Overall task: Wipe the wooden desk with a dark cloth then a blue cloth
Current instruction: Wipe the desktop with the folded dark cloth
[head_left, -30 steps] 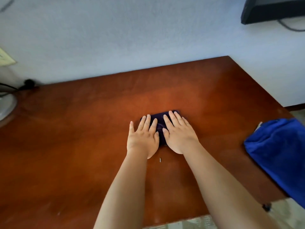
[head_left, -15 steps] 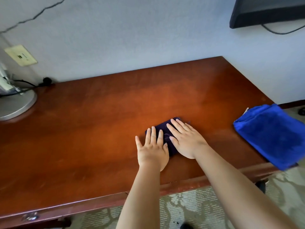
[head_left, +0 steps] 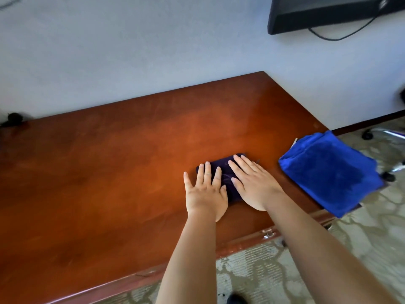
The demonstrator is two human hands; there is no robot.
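- Pale wall behind, patterned carpet [head_left: 252,262] below, and between them a reddish wooden surface [head_left: 98,183] that fills most of the view.
- Both hands lie flat on a folded dark cloth [head_left: 226,172], so there is no closed grip: the fingers are straight and spread, pressing down rather than curling round the fabric.
- The left hand [head_left: 205,194] covers the cloth's left part, with its little finger and the heel of the palm over bare wood; the right hand [head_left: 255,185] covers the right part, angled slightly inward.
- Flat palms side by side likely spread the pressure, so the whole folded pad rubs the wood and does not bunch up.
- The cloth sits toward the right half of the wood, nearer the front edge than the wall.
- Just to its right, apart from the hands, a folded blue cloth [head_left: 331,172] rests on the right front corner, partly hanging over the edge; it seems parked within reach for the second wipe.
- A black screen [head_left: 328,14] with a dangling cable [head_left: 341,37] hangs on the wall at upper right.
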